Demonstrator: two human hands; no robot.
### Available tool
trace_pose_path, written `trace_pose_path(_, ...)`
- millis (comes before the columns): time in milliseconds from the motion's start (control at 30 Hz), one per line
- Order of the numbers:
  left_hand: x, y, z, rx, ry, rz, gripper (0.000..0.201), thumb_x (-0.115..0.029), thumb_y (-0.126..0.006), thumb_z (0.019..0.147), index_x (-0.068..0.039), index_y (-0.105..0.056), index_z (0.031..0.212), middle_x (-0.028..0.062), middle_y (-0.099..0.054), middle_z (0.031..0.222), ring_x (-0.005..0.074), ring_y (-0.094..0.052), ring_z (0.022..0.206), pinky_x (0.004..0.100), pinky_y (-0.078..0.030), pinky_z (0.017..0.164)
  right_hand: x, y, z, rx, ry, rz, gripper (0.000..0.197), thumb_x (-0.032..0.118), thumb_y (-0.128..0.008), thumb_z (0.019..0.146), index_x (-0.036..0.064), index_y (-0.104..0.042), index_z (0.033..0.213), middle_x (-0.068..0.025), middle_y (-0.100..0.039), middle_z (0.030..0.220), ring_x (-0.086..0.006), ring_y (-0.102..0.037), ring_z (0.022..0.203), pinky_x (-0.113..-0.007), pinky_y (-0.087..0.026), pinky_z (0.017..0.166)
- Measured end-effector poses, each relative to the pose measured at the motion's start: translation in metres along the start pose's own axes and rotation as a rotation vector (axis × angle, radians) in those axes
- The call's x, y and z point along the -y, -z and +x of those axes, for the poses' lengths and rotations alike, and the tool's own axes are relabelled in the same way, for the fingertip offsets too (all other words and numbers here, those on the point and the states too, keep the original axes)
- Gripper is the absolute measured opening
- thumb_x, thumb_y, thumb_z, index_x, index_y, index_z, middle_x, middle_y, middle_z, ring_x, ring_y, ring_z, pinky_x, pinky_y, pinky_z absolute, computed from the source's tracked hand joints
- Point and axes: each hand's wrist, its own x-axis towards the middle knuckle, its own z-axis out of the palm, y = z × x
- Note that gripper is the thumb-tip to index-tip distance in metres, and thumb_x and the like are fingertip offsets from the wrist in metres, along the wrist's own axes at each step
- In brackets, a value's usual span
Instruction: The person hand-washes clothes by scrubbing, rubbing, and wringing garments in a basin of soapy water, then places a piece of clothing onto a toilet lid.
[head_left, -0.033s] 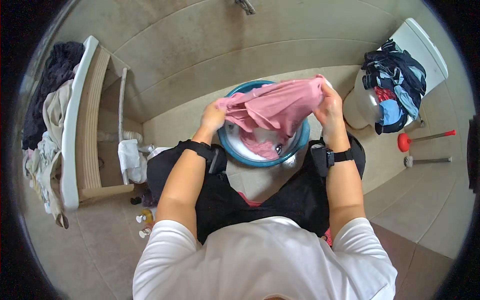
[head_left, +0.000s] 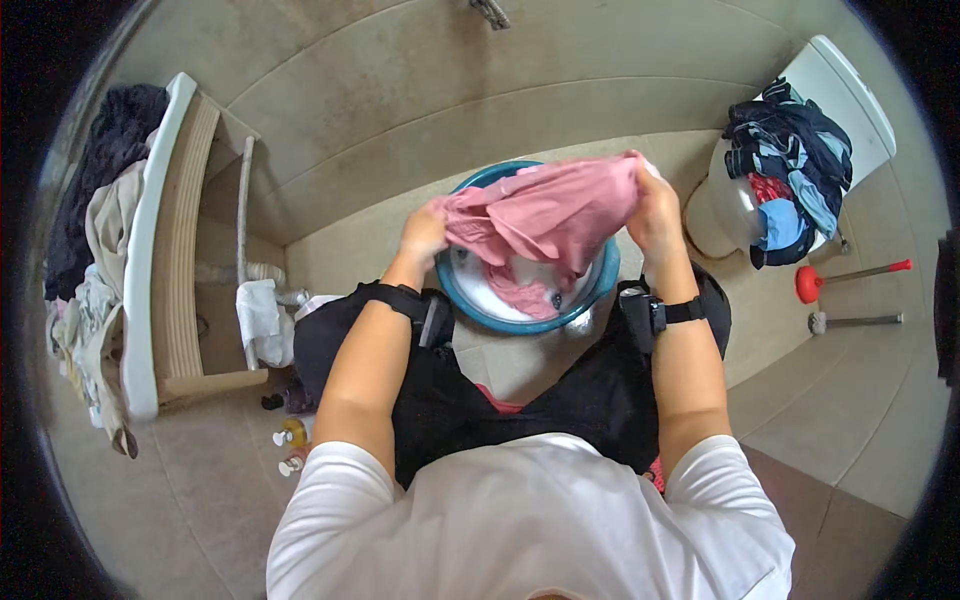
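On the tiled floor, a blue basin is partly hidden by pink cloth, gripped above it by the fingers of left hand and right hand. Left of the basin, garments are heaped on a white-edged surface; to its right, clothes on a toilet.

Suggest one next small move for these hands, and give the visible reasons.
Probably lower the pink garment into the blue basin: the left hand and the right hand grip it at opposite ends, holding it above white suds, where more pink cloth, perhaps its own, lies.
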Motion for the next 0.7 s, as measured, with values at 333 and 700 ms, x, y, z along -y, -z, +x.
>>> trace_pose_path(333, -0.028, -0.055, -0.009, 0.198, -0.007, -0.596, 0.012, -0.014, -0.052, 0.086, -0.004, -0.056, 0.092, 0.0060, -0.060, 0.091, 0.0145, -0.058, 0.084, 0.0275, -0.047, 0.072, -0.073, -0.039, -0.047, 0.483, 0.433, -1.218, 0.019, 0.018, -0.051, 0.082, 0.0037, -0.063, 0.086, -0.0197, -0.061, 0.084, -0.0342, -0.060, 0.079, -0.040, -0.047, 0.073)
trace_pose_path(700, -0.054, -0.078, -0.048, 0.380, 0.002, -0.547, 0.043, -0.002, -0.056, 0.077, 0.000, -0.047, 0.118, 0.0068, -0.055, 0.107, 0.0143, -0.054, 0.096, 0.0278, -0.044, 0.082, -0.136, -0.005, -0.021, 0.158, -0.622, -0.095, 0.023, 0.018, -0.053, 0.085, 0.0044, -0.060, 0.103, -0.0129, -0.063, 0.098, -0.0249, -0.060, 0.088, -0.036, -0.050, 0.076)
